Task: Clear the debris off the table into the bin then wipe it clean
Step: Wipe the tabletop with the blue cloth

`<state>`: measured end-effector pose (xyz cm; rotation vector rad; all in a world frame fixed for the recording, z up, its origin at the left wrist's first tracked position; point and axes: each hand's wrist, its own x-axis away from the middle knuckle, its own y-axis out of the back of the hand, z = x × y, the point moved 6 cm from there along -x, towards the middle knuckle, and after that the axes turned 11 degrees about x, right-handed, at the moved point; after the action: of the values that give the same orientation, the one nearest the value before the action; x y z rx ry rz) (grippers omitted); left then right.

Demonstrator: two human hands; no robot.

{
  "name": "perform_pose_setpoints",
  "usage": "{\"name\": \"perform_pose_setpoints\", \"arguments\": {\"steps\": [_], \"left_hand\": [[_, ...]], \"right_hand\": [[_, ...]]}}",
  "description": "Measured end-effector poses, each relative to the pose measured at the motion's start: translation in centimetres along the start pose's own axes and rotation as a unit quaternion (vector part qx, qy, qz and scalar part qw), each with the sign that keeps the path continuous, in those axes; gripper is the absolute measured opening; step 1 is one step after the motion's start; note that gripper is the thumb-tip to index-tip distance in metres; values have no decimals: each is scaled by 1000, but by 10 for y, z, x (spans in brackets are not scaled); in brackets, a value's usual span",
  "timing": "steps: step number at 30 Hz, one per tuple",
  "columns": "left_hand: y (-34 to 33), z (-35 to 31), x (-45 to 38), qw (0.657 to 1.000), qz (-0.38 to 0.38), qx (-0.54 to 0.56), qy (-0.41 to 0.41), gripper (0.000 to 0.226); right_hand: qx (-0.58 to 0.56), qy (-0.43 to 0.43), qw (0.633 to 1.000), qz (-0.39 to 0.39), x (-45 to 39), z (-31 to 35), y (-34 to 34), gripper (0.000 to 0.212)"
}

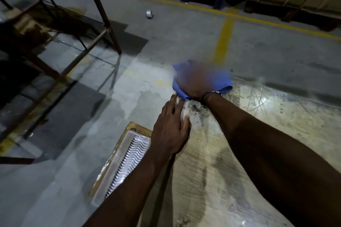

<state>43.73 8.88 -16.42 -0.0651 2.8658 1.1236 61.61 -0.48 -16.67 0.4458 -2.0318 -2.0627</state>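
While L hand [170,131] lies flat, open at table [258,125] corner, R hand [195,81] grips blue cloth [222,81] on tabletop.

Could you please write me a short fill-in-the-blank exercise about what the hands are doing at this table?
1. The right hand presses a cloth whose colour is ____.
2. The left hand rests at the table's ____ edge.
3. The line painted on the floor beyond the table is ____.
4. The cloth lies at the table's ____ corner.

Missing words: blue; left; yellow; far left
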Motion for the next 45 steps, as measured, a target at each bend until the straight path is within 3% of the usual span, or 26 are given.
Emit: {"name": "perform_pose_setpoints", "arguments": {"steps": [5, 8, 15, 23, 33, 40, 45], "left_hand": [[25, 22, 21, 999, 0, 21, -44, 51], [44, 38, 32, 998, 4, 33, -51, 43], [86, 83, 50, 999, 1, 42, 30, 32], [116, 106, 76, 982, -39, 140, 123, 31], [125, 94, 131, 978, -80, 130, 140, 26], [127, 79, 173, 984, -88, 109, 111, 28], [106, 51, 207, 996, -58, 72, 14, 38]], "right_hand": [[-15, 0, 1000, -11, 19, 8, -1, 66], [-17, 20, 999, -31, 43, 23, 0, 59], [-32, 62, 997, -40, 112, 66, 5, 49], [-39, 125, 990, -47, 208, 132, 14, 47], [-67, 203, 976, -31, 316, 201, 26, 49], [-48, 264, 963, -16, 381, 215, 28, 48], [-30, 274, 961, 0, 432, 169, 36, 51]]}}
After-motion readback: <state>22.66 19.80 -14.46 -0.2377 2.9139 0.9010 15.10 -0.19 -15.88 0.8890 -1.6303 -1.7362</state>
